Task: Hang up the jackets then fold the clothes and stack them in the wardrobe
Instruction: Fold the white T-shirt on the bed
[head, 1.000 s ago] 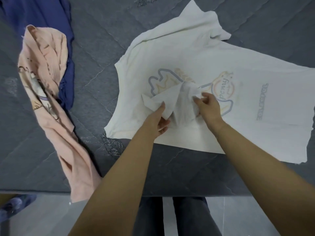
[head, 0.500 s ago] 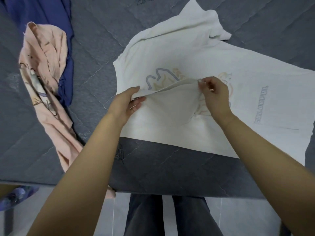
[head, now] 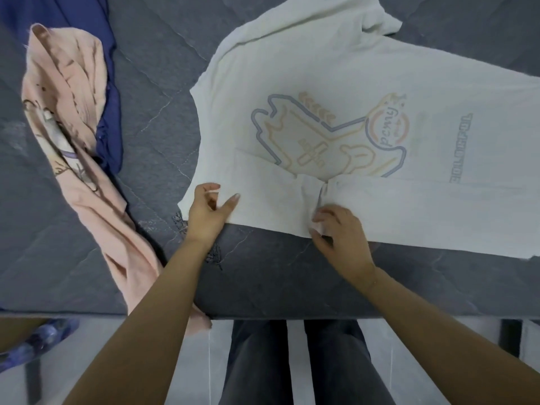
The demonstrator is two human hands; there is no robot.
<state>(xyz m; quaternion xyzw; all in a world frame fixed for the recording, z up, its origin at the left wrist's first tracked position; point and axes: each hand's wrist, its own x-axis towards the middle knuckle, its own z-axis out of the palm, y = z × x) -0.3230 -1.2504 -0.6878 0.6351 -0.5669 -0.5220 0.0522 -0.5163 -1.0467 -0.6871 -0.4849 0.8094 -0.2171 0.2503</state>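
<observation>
Change: both hands have drawn back toward the near hem since 0.5 s ago; the raised flap they held over the print now lies flat, and the print shows whole.
Left hand (head: 206, 213): at the shirt's near-left corner, 7 o'clock of the print; its fingers (head: 211, 187) and thumb are loosely curled with a gap between them, resting on the cloth and not plainly pinching it. Probably there to pin the corner down while the hem is pulled straight.
Right hand (head: 340, 229): at the near hem, 6 o'clock of the print; its fingers pinch a small bunch of cloth at the edge, likely to tug out the pucker just above it.
White T-shirt (head: 336, 83): spread on the grey bed (head: 152, 83), collar side to the left, body running off toward 3 o'clock. Pale print of blue and orange outlines at centre, lettering at its 3 o'clock. 1 puckered ridge remains near the hem; a sleeve is turned up at 12 o'clock.
Stage: judged as flattening before the first fold; nothing folded yet.
Pink garment (head: 73, 118): crumpled at 9 o'clock, trailing off the bed's near edge.
Navy garment (head: 73, 13): partly under the pink one, at 10 o'clock.
</observation>
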